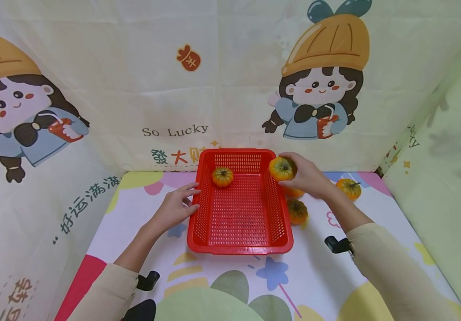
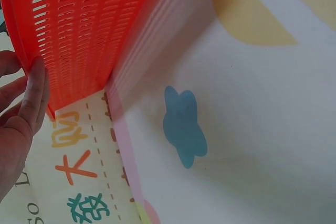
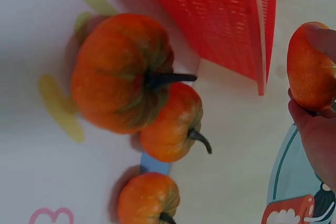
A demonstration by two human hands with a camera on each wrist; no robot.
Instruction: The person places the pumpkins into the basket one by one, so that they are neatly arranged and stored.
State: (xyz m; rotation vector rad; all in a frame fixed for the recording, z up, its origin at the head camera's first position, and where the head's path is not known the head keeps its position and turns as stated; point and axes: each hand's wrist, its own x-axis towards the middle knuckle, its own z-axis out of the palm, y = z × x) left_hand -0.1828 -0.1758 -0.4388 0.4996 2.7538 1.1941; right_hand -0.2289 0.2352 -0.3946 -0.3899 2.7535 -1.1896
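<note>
A red plastic basket with slotted walls stands on the table, and one small orange-yellow pumpkin sits in its far left part. My left hand touches the left rim with relaxed fingers; the left wrist view shows its fingertips against the basket wall. Over the right rim, my right hand grips another small pumpkin between thumb and fingers, held up off the table. The right wrist view shows this held pumpkin at its right edge, partly covered by the hand.
Right of the basket, several pumpkins lie on the table: a near one, one partly hidden under my right hand, and another farther right. A printed cloth wall rises behind the table.
</note>
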